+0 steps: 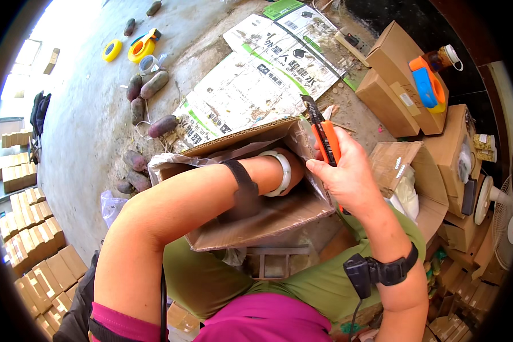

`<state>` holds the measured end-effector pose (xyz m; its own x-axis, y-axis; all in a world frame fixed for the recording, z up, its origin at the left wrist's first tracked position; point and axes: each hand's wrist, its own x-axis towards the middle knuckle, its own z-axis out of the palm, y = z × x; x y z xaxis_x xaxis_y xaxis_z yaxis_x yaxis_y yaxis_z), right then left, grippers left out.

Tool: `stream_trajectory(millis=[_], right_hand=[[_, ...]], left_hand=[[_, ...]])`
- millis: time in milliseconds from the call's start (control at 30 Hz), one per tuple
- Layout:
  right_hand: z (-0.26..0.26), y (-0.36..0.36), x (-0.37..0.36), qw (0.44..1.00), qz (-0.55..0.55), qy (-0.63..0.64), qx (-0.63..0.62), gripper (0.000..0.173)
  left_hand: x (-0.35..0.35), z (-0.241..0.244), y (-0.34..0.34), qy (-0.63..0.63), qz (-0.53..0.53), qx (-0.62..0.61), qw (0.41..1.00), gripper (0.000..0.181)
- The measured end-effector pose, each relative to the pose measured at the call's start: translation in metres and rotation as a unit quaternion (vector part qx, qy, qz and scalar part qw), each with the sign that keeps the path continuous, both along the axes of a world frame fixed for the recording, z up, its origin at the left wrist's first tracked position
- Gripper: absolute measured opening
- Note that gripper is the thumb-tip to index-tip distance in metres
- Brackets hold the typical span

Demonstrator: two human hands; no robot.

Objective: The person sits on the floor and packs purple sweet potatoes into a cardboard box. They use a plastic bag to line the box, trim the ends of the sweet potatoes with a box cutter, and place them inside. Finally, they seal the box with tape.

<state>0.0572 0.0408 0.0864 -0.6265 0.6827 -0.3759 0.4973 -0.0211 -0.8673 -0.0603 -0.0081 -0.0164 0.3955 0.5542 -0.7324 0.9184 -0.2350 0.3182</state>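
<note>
An open cardboard box [260,226] with a clear plastic liner [171,161] at its rim lies tilted in front of me, above my lap. My left arm reaches into it, a white bangle at the wrist. Only the back of my left hand [296,169] shows against the box's inner wall; its fingers are hidden. At the box's right side, my right hand [346,175] grips an orange and black utility knife [327,139] that points up and away from me. The thumb of that hand lies close to the box edge.
Beyond the box, a flattened printed carton [256,81] covers the floor. Dark oblong tubers [162,126], a yellow tape roll [112,50] and a tape dispenser [142,48] lie to the left. Stacked cartons [393,85], another dispenser [427,85] and a fan [502,213] stand right.
</note>
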Motion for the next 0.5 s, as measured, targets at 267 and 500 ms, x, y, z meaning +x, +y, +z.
stream_trajectory(millis=[267, 500], right_hand=[[0.001, 0.001, -0.001, 0.999, 0.015, -0.011, 0.027, 0.035], [-0.003, 0.003, 0.000, 0.999, 0.012, 0.004, 0.040, 0.038]], left_hand=[[-0.004, 0.001, -0.002, -0.035, 0.056, -0.054, 0.996, 0.060], [-0.023, 0.019, 0.012, -0.107, 0.019, -0.086, 0.990, 0.066]])
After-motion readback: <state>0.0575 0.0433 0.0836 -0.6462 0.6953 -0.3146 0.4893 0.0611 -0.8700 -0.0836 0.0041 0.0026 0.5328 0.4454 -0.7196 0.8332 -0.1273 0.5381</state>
